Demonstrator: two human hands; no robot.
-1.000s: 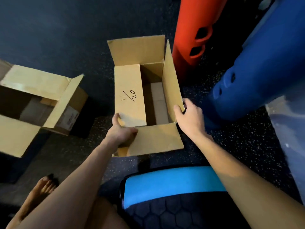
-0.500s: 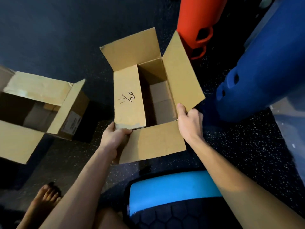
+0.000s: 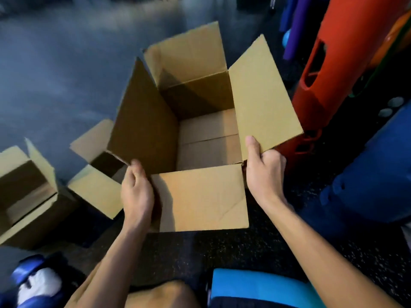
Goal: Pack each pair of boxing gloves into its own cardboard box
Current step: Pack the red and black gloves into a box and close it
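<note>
An open cardboard box point(image 3: 200, 201) stands on the dark floor in front of me, empty inside, with all its flaps spread. My left hand point(image 3: 136, 192) grips the near corner of its left flap, which now stands upright. My right hand point(image 3: 263, 172) pinches the near corner of the right flap, folded outward. A blue and white boxing glove point(image 3: 35, 285) lies at the bottom left by my knee.
A second open cardboard box point(image 3: 95, 190) sits just left of the first, and a third point(image 3: 24, 196) at the far left edge. A red punching bag point(image 3: 333, 70) and a blue one point(image 3: 373, 181) lie to the right. A blue and black pad point(image 3: 255, 287) is below.
The left flap, lying over the opening before, has been lifted upright by my left hand. The box now looks closer and larger, and the glove has come into view at bottom left.
</note>
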